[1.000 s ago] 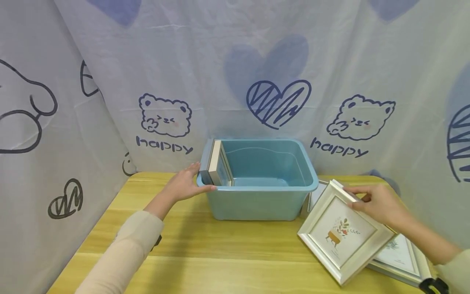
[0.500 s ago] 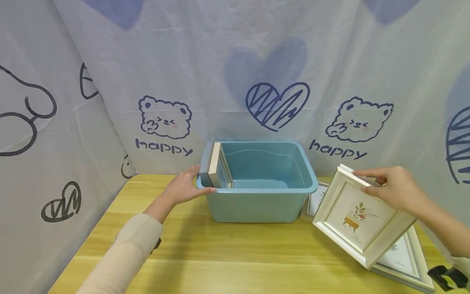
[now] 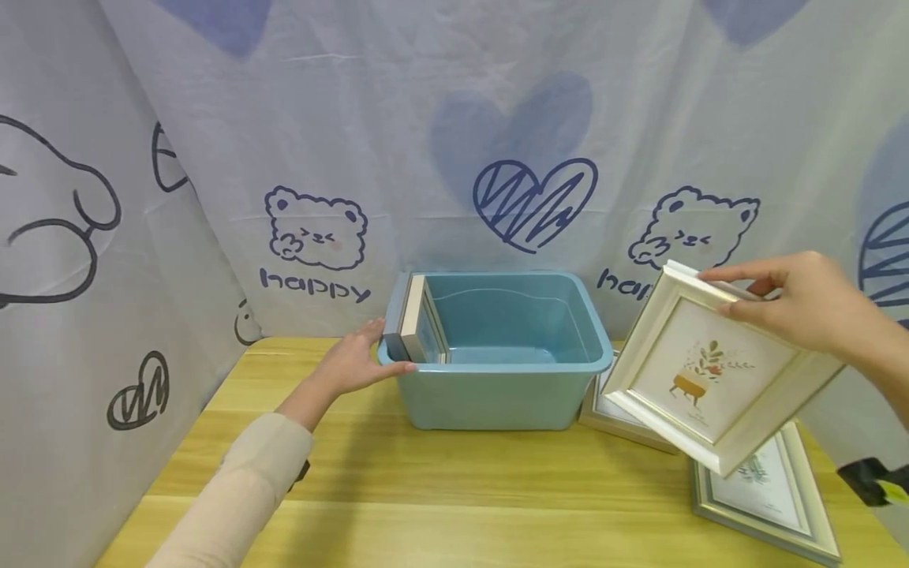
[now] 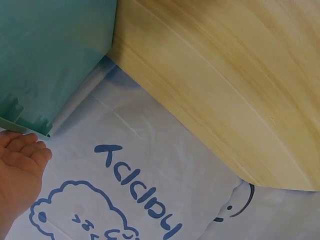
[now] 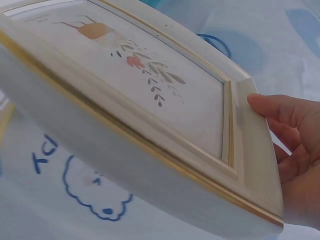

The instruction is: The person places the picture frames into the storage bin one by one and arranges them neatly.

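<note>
My right hand (image 3: 802, 304) pinches the top edge of a cream picture frame (image 3: 699, 379), thumb on its front. The frame is tilted and held up, showing a printed plant in an orange pot; in the right wrist view its gilt inner line (image 5: 150, 152) runs close to the camera. My left hand (image 3: 355, 359) rests at the left front corner of a blue plastic bin (image 3: 497, 398), thumb stretched along the front rim. From the left wrist view, the left fingers (image 4: 30, 142) lie under the rim's outer side. Several picture frames (image 3: 420, 323) stand upright inside the bin's left end.
On the table (image 3: 454, 497), another gold-edged frame (image 3: 767, 489) lies flat below the held one. A further frame (image 3: 632, 422) lies beside the bin's right side, partly covered. A printed curtain (image 3: 426, 158) hangs behind the bin and along the sides.
My right hand has lifted the cream frame up and to the right, uncovering more of the frames on the table. The left hand has stayed at the bin's corner.
</note>
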### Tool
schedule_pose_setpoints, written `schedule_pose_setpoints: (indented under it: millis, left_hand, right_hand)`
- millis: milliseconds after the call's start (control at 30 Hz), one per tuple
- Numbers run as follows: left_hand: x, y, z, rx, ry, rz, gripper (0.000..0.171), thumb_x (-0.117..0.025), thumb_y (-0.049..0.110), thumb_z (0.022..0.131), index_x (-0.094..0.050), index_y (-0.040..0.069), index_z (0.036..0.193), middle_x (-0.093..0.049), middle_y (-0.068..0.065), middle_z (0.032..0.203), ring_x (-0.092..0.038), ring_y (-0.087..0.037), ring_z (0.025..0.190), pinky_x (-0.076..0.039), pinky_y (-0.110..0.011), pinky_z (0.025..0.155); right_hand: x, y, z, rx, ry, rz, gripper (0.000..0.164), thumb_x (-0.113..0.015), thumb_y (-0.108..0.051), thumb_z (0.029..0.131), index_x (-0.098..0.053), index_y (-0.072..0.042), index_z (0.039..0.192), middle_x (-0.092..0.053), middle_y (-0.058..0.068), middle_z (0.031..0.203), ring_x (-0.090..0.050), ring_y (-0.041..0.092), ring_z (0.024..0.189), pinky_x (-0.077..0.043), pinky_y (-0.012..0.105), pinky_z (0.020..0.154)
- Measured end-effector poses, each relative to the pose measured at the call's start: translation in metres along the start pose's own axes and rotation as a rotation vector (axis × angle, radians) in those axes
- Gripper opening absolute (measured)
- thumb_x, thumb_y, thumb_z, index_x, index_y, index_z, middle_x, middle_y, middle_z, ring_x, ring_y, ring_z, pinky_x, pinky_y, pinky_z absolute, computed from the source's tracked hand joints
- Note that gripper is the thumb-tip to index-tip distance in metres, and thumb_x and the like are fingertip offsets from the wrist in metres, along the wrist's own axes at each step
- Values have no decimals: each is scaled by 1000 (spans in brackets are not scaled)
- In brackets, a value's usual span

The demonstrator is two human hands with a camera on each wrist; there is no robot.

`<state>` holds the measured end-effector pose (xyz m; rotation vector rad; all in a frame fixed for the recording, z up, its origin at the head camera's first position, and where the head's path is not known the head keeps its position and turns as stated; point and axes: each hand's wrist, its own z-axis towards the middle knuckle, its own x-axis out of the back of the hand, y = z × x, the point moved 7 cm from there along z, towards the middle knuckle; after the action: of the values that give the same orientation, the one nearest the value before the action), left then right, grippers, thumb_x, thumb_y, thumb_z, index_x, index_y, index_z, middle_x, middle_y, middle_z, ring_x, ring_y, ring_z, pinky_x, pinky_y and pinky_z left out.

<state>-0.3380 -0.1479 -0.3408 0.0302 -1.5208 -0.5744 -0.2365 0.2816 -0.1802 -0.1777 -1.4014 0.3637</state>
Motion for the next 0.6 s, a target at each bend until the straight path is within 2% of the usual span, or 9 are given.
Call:
schedule_pose_setpoints:
  millis: [200, 400, 600]
  left_hand:
    - [1, -1, 1, 7, -1, -1, 102, -61, 63, 76, -26, -4, 144, -24, -22, 151, -28, -41, 137, -29, -53, 110]
    - [1, -1, 0, 5, -8, -1, 102, -61, 63, 76, -26, -4, 144, -24, -23, 150, -28, -41, 137, -29, -53, 110]
    - [2, 0, 0, -2, -2, -7, 101, -62, 62, 76, -26, -5, 143, -25, -23, 150, -30, -41, 136, -31, -52, 109]
  right_hand:
    - [13, -14, 5, 14, 22, -30, 40, -63, -12, 86, -57, -3, 125, -60, 32, 88, -57, 17, 52, -48, 30, 41]
    - [19, -29, 13, 51, 25, -13, 40, -64, -10, 85, -59, -5, 124, -63, 24, 83, -58, 17, 52, -47, 29, 41]
    - [29, -46, 20, 62, 35, 4, 40, -64, -11, 85, -59, -6, 125, -64, 25, 84, -60, 17, 53, -48, 29, 43]
